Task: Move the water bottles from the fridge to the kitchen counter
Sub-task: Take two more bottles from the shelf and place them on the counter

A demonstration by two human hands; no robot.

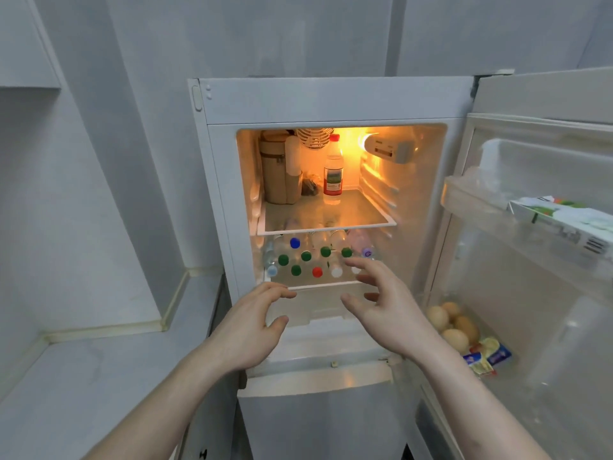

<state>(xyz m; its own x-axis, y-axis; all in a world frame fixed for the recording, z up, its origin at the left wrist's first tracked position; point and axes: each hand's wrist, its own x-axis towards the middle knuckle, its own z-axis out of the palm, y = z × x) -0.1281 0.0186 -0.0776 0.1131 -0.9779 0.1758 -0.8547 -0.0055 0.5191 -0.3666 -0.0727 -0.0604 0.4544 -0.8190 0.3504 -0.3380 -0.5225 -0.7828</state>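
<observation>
The left hand (252,322) is seen raised before the open fridge (331,104), fingers spread apart and empty, its fingertips just short of the lip of the lower shelf (318,286) and touching nothing that can be made out. To its right, the right hand (381,300) is held higher and further in, likewise spread wide and empty, with its fingers passing in front of the nearest white-capped bottle; whether contact has been made there cannot be told.

The water bottles (306,260) are packed upright and close together on that lower shelf, marked out by green, blue, red, white and purple caps. None is held, and none is seen on the counter (99,360) at the left, which is bare.

Trouble is likeliest to be caused by the crowding. A front bottle pulled out at an angle could knock its neighbours over or drag one off the shelf edge. Condensation, if present, could let a bottle slip from a loose grip. The shelf above (326,227) sits low over the caps, so a bottle lifted too steeply could be caught beneath it. The eggs (451,327) in the open door (530,260) at the right lie near the right forearm and could be struck by a careless swing.
</observation>
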